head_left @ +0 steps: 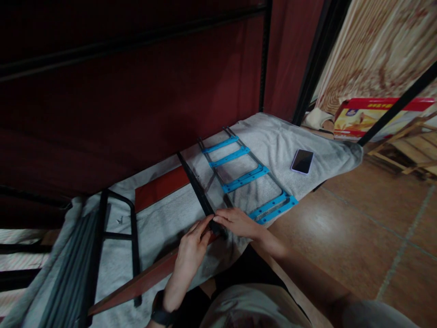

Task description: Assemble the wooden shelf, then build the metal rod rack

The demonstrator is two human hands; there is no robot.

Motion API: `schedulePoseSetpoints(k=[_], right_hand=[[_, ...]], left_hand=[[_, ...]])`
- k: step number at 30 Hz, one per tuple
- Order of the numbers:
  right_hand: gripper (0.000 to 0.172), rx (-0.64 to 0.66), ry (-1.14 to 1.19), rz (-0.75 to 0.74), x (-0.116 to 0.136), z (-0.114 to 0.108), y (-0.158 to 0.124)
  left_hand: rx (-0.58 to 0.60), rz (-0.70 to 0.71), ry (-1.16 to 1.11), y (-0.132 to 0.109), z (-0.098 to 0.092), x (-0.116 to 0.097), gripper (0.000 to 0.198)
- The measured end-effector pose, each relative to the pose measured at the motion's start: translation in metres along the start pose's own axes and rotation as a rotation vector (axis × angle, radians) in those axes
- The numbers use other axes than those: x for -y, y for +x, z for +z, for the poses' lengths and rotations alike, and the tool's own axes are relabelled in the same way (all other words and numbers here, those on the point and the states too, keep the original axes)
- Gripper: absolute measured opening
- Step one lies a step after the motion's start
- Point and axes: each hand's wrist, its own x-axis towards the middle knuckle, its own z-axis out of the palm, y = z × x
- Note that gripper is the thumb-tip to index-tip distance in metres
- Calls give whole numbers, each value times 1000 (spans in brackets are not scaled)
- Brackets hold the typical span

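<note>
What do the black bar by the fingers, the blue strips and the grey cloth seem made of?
Bar: perhaps painted metal, judging by its straight, dark, slim shape. Blue strips: likely plastic, maybe coated metal; flat, evenly coloured. Cloth: soft, matte fabric; it creases and drapes.

At the near edge of wrinkled grey cloth, the bare left hand and right hand touch a straight black metal bar, grip unclear; a purple-edged rectangular phone lies toward the right corner.
</note>
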Motion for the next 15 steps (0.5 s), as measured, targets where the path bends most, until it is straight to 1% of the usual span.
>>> schedulePoseSetpoints(k=[2, 4, 6, 8, 12, 13, 15], right_hand=[[46, -44, 42, 45, 0, 5, -1], [50, -72, 112, 120, 0, 12, -2], [55, -101, 183, 201, 1, 22, -2], [61, -153, 204, 278, 1, 32, 0], [69, -255, 126, 414, 3, 48, 4], [70, -267, 93, 426, 4, 49, 4], [70, -278, 13, 385, 7, 48, 3]], left_hand=[[9, -8, -1, 1, 0, -2, 45], [13, -7, -4, 1, -1, -2, 45], [20, -6, -9, 1, 0, -2, 45], [26, -13, -7, 1, 0, -2, 46], [25, -21, 14, 0, 1, -2, 47], [28, -18, 18, 0, 1, -2, 47], [41, -16, 29, 1, 3, -1, 49]])
